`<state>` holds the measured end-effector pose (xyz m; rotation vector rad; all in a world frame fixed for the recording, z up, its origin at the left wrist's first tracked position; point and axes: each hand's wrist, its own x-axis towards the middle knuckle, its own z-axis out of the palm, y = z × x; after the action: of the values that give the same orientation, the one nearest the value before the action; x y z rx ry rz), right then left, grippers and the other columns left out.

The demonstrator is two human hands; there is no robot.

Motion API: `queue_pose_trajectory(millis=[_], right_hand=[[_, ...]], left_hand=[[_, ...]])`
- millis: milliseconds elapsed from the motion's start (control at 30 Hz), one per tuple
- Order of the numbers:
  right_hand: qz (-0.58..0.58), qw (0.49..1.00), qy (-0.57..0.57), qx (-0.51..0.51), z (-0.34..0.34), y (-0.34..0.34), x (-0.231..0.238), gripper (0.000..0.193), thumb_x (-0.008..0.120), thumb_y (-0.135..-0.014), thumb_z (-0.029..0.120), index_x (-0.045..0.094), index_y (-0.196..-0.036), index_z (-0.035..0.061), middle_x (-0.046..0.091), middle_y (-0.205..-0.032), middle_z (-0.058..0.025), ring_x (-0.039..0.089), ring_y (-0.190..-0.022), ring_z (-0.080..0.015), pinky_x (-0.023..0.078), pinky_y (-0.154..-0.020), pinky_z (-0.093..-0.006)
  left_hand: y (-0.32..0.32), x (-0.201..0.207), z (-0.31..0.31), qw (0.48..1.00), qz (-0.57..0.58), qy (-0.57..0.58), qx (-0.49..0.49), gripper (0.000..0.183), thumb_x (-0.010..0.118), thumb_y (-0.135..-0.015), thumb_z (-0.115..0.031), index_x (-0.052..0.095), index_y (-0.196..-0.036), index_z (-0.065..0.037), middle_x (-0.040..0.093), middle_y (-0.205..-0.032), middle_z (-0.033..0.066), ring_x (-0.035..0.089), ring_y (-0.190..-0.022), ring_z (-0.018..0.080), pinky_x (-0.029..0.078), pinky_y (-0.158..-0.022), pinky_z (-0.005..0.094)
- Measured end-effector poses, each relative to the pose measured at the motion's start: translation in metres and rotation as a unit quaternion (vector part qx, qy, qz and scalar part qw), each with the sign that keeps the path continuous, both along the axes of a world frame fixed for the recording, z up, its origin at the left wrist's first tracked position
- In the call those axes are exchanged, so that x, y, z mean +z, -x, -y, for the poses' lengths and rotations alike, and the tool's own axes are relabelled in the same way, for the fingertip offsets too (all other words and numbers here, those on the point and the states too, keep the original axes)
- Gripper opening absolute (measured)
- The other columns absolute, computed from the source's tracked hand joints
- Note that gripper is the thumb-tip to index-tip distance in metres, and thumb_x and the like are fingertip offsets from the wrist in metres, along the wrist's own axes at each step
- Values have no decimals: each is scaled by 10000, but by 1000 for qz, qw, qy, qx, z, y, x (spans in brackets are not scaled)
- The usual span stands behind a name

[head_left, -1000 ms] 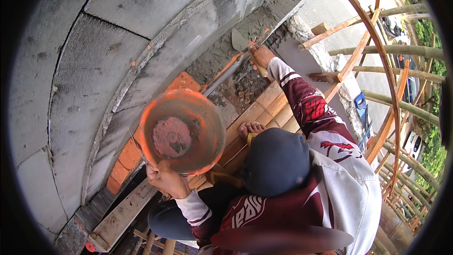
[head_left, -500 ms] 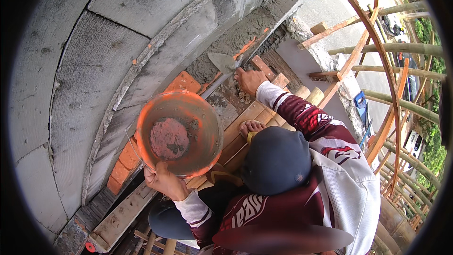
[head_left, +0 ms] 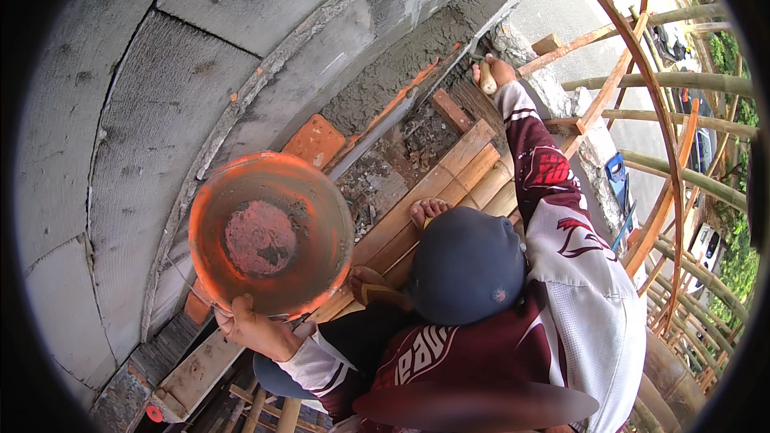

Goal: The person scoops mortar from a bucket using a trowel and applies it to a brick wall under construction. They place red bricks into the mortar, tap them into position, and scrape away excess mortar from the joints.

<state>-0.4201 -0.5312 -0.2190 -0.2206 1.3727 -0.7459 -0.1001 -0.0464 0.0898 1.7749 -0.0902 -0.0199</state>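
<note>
An outdoor building site: bamboo scaffolding against a freshly plastered wall with exposed bricks

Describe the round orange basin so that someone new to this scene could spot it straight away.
Start at the curved grey concrete wall on the left. Just below it, the left hand grips the rim of the orange basin. It is the only round, bowl-shaped thing there, smeared with grey mortar inside.

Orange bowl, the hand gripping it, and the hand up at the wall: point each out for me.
Orange bowl (head_left: 269,236): head view, on its reddish inner bottom.
Left hand (head_left: 249,329): head view, on the knuckles at the bowl's lower rim.
Right hand (head_left: 496,74): head view, on the back of the hand holding a tool handle.
</note>
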Motion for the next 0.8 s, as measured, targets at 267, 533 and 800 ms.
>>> queue_pose_trajectory(millis=[267,533,800], right_hand=[[157,980,-121,-1,-150,-175,-1,280,374,-1108,311,398,-1239,65,564,-904,-160,652,-707,-351,575,-607,-585],[176,921,-236,254,-278,-189,54,299,443,-1101,326,414,-1206,48,565,-867,-115,634,-685,-293,612,-645,-534],[-230,462,273,812,-235,-77,63,606,590,-950,496,568,-1390,79,657,-1205,-330,643,-1135,-468,500,-1014,-499]], left_hand=[[-34,31,-51,992,8,-34,122,273,571,-744,36,623,-1006,-21,618,-914,24,583,-786,129,492,-753,260],[-50,40,-89,989,25,-62,136,280,579,-800,-14,609,-1077,4,633,-966,67,620,-854,170,518,-795,301],[-83,45,-173,970,36,19,239,430,568,-769,15,643,-1192,25,670,-1097,112,668,-972,238,566,-855,370]])
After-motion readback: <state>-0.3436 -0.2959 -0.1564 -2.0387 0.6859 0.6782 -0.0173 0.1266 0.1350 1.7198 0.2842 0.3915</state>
